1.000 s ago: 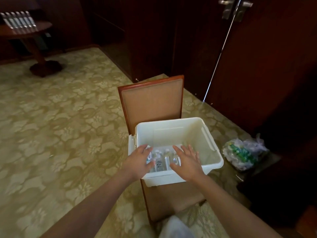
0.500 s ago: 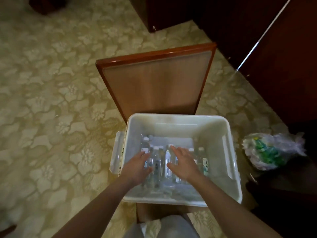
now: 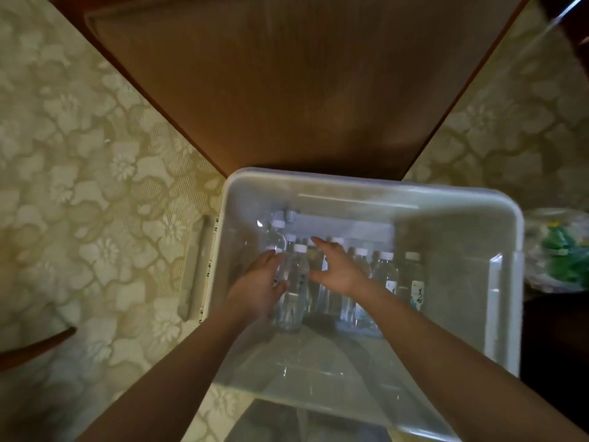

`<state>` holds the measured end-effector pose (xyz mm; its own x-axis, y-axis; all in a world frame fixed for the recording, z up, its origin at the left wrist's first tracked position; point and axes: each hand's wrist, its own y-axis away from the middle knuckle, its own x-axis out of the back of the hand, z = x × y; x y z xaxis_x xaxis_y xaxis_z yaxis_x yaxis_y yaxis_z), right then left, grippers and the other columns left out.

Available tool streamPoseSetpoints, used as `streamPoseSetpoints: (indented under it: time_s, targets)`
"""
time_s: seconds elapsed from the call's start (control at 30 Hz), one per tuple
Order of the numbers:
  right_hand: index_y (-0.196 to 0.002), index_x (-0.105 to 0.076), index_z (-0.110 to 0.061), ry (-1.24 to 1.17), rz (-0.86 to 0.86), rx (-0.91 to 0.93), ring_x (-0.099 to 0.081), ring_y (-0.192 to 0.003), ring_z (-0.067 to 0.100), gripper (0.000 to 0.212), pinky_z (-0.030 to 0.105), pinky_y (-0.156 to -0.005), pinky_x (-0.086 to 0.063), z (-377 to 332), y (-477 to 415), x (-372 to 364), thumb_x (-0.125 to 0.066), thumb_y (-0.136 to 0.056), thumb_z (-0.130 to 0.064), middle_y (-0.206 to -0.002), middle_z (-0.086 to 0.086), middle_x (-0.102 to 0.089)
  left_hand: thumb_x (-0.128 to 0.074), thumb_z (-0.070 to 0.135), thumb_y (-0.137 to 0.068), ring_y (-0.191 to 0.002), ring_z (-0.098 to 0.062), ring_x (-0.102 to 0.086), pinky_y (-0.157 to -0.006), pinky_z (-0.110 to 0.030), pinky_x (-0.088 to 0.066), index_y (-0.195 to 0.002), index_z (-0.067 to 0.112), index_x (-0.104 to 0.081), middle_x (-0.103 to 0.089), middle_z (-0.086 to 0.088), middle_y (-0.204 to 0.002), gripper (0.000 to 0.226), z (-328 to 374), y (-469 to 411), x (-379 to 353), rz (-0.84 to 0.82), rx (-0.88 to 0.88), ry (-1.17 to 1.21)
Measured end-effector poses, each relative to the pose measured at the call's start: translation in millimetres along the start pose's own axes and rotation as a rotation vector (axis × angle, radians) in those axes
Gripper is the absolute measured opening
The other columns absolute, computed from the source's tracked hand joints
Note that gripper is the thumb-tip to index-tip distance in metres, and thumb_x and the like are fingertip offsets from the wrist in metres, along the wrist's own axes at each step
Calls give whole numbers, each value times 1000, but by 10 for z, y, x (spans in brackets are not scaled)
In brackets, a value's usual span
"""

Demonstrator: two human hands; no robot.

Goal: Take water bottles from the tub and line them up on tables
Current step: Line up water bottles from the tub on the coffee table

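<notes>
**Both hands down in the tub, no bottle gripped yet**

Head view, the only view.

- Translucent white plastic tub (image 3: 382, 186) fills the lower centre and right of the frame. It rests against a brown wooden chair with a tan padded back (image 3: 287, 90), which takes up the upper centre.
- Clear plastic water bottles (image 3: 298, 275) with white caps sit in a tight row at the centre of the frame, inside the tub. At least 5 caps can be counted.
- Each bottle's long axis runs from the bottom of the frame to the top, cap toward the top. Cannot tell if they stand or lie, because the lens distorts.
- Left hand (image 3: 258, 288): fingers fairly straight, laid along the left flank of the row and touching the leftmost bottles. It is not wrapped round any of them.
- Right hand (image 3: 338, 269): spread wide with the thumb splayed toward the left of the frame. It is over the middle of the row and holds nothing.
- 2 bottles lie further right in the frame, past the right hand (image 3: 416, 282), and no hand covers them.
- Judgement: the bottle between the 2 hands is equally near both. Fingers must curl across the long axis, so the grip comes from the side.
- No table is in frame, so the placing is not yet begun.
- Elsewhere: pale green floral carpet (image 3: 95, 154) at the left, and a clear plastic bag of green items (image 3: 557, 250) at the right edge.
</notes>
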<state>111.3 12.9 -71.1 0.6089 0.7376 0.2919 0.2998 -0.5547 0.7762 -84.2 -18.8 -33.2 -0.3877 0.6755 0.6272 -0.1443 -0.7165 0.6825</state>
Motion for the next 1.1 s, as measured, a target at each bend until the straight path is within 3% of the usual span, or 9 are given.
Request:
streamPoseSetpoints:
  time_s: [0.13,0.4,0.53,0.67,0.77,0.87,0.97,1.1]
  targets:
    - [-156,-23,-29,-73,-22,9,-47,-133,28,87,39,-105,-46,44,-266,-149,-72,-84,-27,-153,12,-37,-50,21,-97,-150,-17,-12,-117,-35,-27,-154,27,-22,-12,-1,-163,63,-100,-87,-161,-37,-2,-31]
    - [-150,-34,-30,-151,33,53,-55,-120,25,66,34,-99,-46,91,-472,-374,-64,-92,-39,-139,10,-49,-44,3,-91,-151,-12,1,-120,-37,-22,-157,24,-4,3,0,-165,80,-145,-45,-329,-41,0,-14]
    - [-130,-53,-23,-290,169,49,-58,-90,18,49,28,-79,-46,63,-494,-441,-71,-87,-41,-101,-1,-59,-42,-1,-90,-151,-11,3,-121,-32,-18,-157,21,-2,4,1,-165,81,-140,-23,-356,-15,-8,9]
    - [-105,-62,-18,-388,310,0,-59,-78,12,32,23,-70,-42,53,-471,-409,-79,-82,-30,-86,-6,-61,-42,-2,-91,-150,-9,3,-121,-27,-13,-157,21,0,4,3,-164,82,-138,-16,-388,6,-13,39]
    - [-95,-61,-15,-431,366,-29,-56,-66,7,33,23,-61,-42,67,-452,-419,-85,-75,-28,-70,-12,-57,-45,1,-91,-150,-8,1,-122,-27,-12,-157,22,-3,1,2,-165,81,-137,-35,-377,-4,-3,71]
    - [-94,-62,-16,-458,384,-35,-56,-67,5,32,22,-63,-44,78,-427,-455,-84,-74,-28,-70,-13,-57,-48,8,-94,-150,-9,0,-121,-27,-12,-156,24,-5,-1,1,-165,78,-107,-29,-333,-16,0,80]
    - [-98,-65,-20,-472,333,-16,-62,-77,15,25,26,-73,-50,104,-413,-457,-80,-79,-27,-78,-6,-63,-49,28,-100,-150,-8,-1,-119,-25,-12,-156,27,-6,-2,4,-164,71,-83,-13,-310,-16,27,87]
    - [-106,-71,-12,-557,252,41,-63,-83,14,22,28,-79,-51,142,-348,-387,-75,-85,-19,-89,-2,-68,-47,37,-100,-149,-9,-11,-117,-23,-17,-155,25,-15,-10,5,-164,65,-46,-4,-264,-8,36,120]
